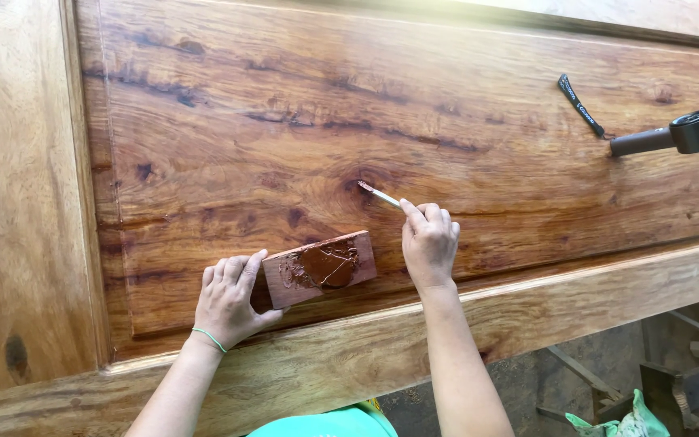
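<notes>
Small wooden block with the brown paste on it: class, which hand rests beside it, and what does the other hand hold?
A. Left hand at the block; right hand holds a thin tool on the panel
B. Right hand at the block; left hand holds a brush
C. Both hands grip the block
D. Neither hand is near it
A: the left hand touches the wooden block, while the right hand holds a thin tool with its tip on the wooden panel.
</notes>
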